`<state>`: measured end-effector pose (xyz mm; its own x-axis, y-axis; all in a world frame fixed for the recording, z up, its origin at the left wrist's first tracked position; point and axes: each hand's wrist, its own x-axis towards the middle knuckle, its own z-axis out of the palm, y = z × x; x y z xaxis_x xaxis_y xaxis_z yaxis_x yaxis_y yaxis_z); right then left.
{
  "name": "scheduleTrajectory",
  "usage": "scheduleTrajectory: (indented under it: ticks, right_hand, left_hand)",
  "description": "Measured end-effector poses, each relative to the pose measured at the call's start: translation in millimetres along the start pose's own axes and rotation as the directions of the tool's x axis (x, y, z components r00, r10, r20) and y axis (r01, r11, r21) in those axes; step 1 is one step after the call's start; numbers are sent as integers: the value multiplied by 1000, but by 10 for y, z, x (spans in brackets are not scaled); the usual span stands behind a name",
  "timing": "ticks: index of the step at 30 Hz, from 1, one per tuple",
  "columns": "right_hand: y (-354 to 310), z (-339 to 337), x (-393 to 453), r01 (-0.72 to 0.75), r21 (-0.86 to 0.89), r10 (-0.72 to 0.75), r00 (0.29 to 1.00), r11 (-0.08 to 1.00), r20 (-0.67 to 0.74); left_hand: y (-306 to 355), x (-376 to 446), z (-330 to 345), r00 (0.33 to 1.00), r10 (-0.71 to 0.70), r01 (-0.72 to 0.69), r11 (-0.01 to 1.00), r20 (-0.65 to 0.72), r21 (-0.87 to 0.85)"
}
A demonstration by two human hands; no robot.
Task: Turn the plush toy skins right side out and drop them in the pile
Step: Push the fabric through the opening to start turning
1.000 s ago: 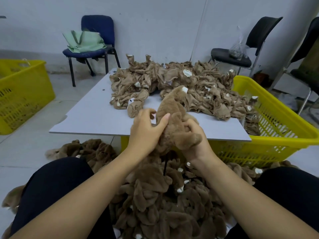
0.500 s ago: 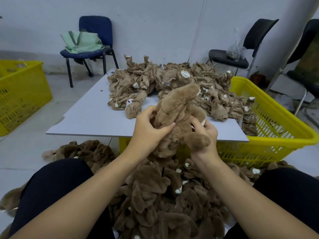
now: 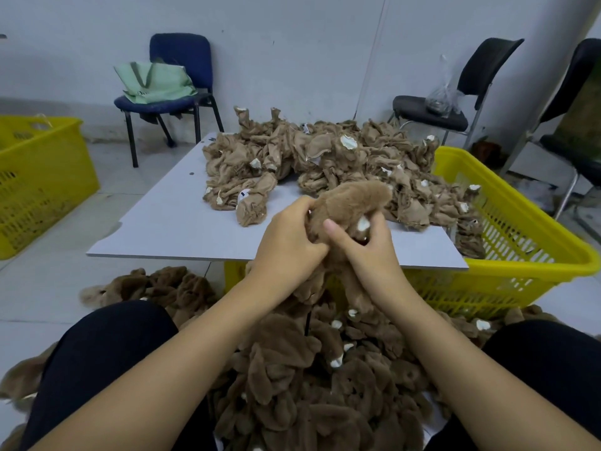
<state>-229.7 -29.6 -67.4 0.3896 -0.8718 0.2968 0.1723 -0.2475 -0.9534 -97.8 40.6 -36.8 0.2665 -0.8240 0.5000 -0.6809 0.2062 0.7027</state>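
Head view: plush skin (image 3: pixel 353 203) between both grips.

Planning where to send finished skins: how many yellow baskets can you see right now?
2. One yellow basket stands on the floor at far left; the other yellow basket sits at right, partly under the white board. Others may lie outside the view.
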Motion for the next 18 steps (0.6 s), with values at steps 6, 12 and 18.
scheduleTrajectory:
  ticks: [6,12,18]
  right_hand:
    - [78,35,17,-285,189,306,948,940,-90]
    - [12,100,44,-279,229,316,938,932,-144]
    - [-135,153,160,-232,257,286,938,938,-199]
  left_hand:
    - [-50,56,-65,977,-48,32,997,208,76]
    - [-126,9,-183,977,-146,185,944,155,-274]
    - [41,103,-138,995,-96,91,966,-11,-240]
